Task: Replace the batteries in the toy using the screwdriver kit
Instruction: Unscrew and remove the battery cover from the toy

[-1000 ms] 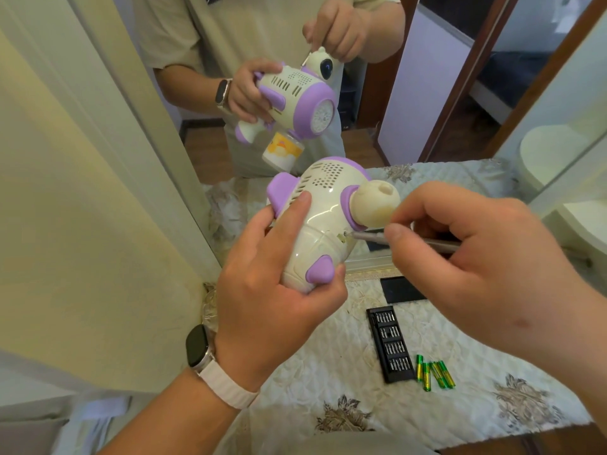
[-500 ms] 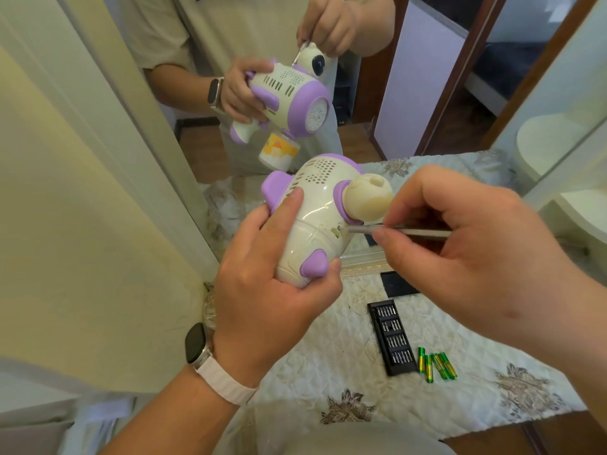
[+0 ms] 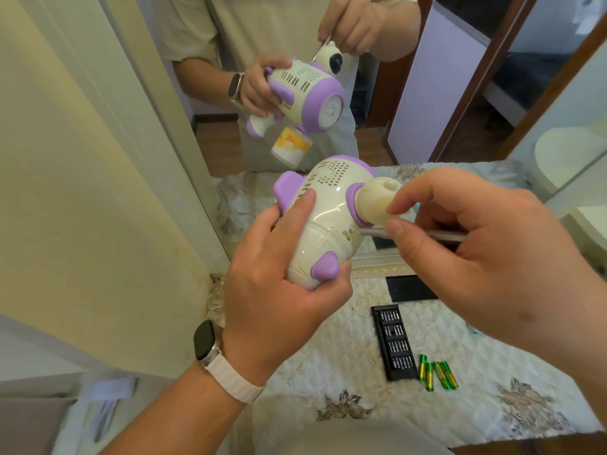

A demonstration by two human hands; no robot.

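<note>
A cream and purple plastic toy with a rounded body point(image 3: 328, 224) is held in the air above a pale quilted tablecloth point(image 3: 328, 366), before a mirror point(image 3: 460, 110). Its lower end is gripped by the left hand point(image 3: 279, 303), index finger laid along the shell. A slim silver screwdriver point(image 3: 371, 232) is pinched in the right hand point(image 3: 486, 257), tip set at a recess in the toy's side. The tip is best seated squarely and pressed in line while turned. A black bit case point(image 3: 395, 343) and green batteries point(image 3: 438, 376) lie on the cloth below.

Cream wall point(image 3: 65, 175), big mirror point(image 3: 460, 93)
Bench point(image 3: 328, 366) wears a pale quilted floral cover point(image 3: 509, 372), sits right against the mirror; reflection shows wood floor point(image 3: 216, 142) and a brown door frame point(image 3: 478, 83).
</note>
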